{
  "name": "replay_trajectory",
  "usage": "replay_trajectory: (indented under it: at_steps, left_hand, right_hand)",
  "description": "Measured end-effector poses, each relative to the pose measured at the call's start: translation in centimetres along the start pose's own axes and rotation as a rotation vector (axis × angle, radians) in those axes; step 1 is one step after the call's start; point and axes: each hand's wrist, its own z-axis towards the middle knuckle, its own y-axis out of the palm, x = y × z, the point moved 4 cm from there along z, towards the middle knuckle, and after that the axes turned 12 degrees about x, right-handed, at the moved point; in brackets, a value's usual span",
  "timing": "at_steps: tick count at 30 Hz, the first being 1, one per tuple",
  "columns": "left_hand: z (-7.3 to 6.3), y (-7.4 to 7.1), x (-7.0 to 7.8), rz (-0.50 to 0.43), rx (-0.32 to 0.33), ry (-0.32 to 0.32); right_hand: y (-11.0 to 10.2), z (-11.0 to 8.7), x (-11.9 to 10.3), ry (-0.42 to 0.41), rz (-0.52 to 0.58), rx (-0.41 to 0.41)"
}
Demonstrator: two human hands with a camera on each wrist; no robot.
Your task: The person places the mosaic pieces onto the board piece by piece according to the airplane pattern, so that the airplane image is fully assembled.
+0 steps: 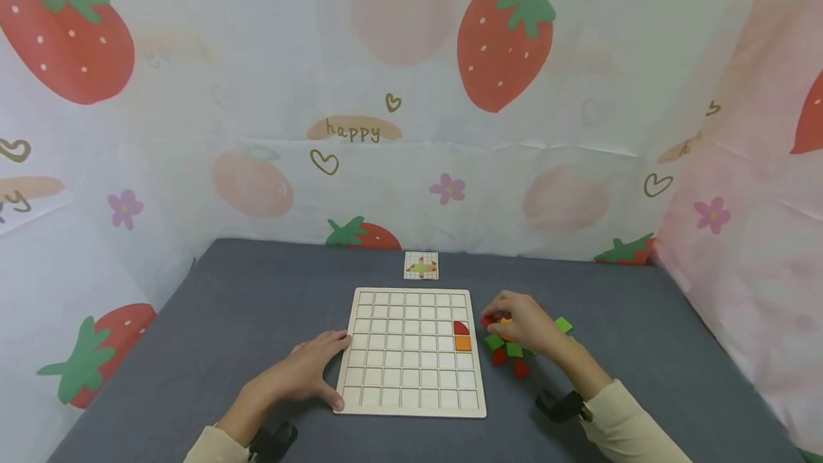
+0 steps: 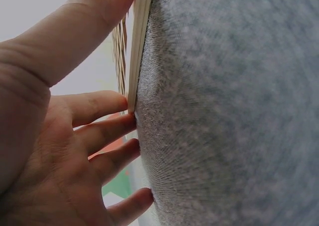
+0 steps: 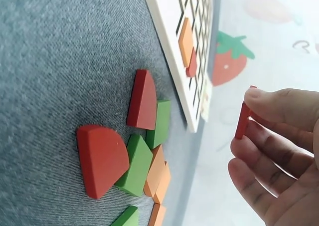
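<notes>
My left hand [image 1: 298, 370] rests along the left edge of a pale wooden grid board [image 1: 392, 359], thumb at its near corner and fingers spread farther up. In the left wrist view, the thumb and index fingertip touch the board's side [image 2: 137, 51]. Just right of the board, my right hand [image 1: 524, 321] pinches a thin red tile [image 3: 242, 118] between thumb and fingers, above the loose tiles. On the board's right column sit a red quarter-round tile [image 1: 460, 328] and, directly nearer, an orange square tile [image 1: 462, 343].
Loose tiles lie under and around the right hand, among them a red quarter-round [image 3: 102, 158], a green one [image 3: 135, 166] and an orange one [image 3: 155, 171]. Behind the board lies a small pattern card [image 1: 421, 266]. A strawberry-print curtain [image 1: 411, 91] surrounds the grey tabletop [image 1: 270, 291].
</notes>
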Motion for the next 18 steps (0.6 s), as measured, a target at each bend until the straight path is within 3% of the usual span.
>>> replay_trajectory:
  at_steps: [18]
  left_hand:
    - [0.1, 0.0, -0.1, 0.005, -0.008, 0.007]
  right_hand:
    - [1.1, -0.6, -1.6, -0.007, 0.023, -0.016]
